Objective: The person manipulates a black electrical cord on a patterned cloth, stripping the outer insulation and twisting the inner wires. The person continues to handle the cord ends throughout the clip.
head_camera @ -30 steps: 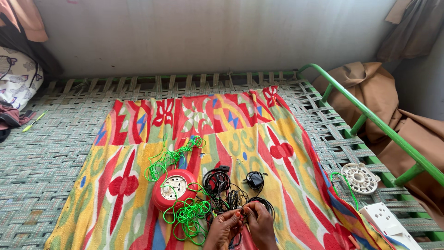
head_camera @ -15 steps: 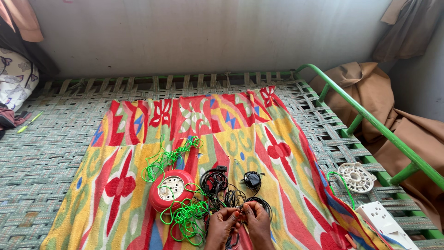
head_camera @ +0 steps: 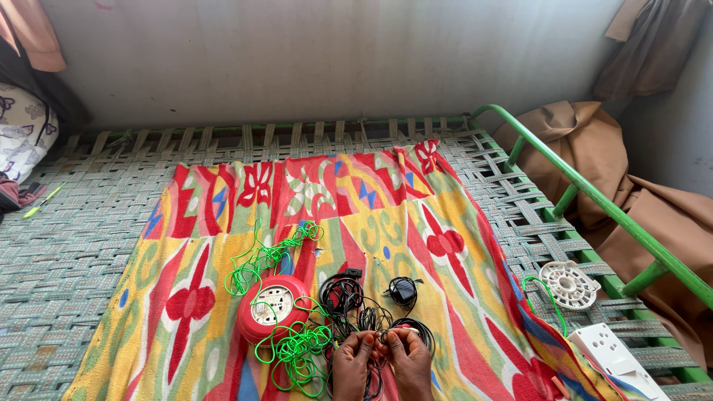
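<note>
Pinching thin black cord (head_camera: 349, 308) between curled fingertips, left hand (head_camera: 350, 365) and right hand (head_camera: 407, 362) meet at 6 o'clock on the patterned cloth (head_camera: 416, 223). Round red reel (head_camera: 272, 307) lies at their 10 o'clock, wrapped in tangled green wire (head_camera: 291, 347). Woven cot (head_camera: 89, 230) beneath.

The scene is lit evenly by soft, diffuse daylight; no single source is seen. The patterned cloth (head_camera: 334, 245) is rendered bright and saturated, without glare. Only faint, short shadows are cast beneath the green wire (head_camera: 271, 256) and the black cables (head_camera: 349, 297). The plain wall (head_camera: 334, 59) is shown slightly bluish and flat. Focus is held across the frame; no motion blur is noted. Wide-angle bending is seen in the green rail (head_camera: 594, 200) near the right edge. The upper corners are darker.
</note>
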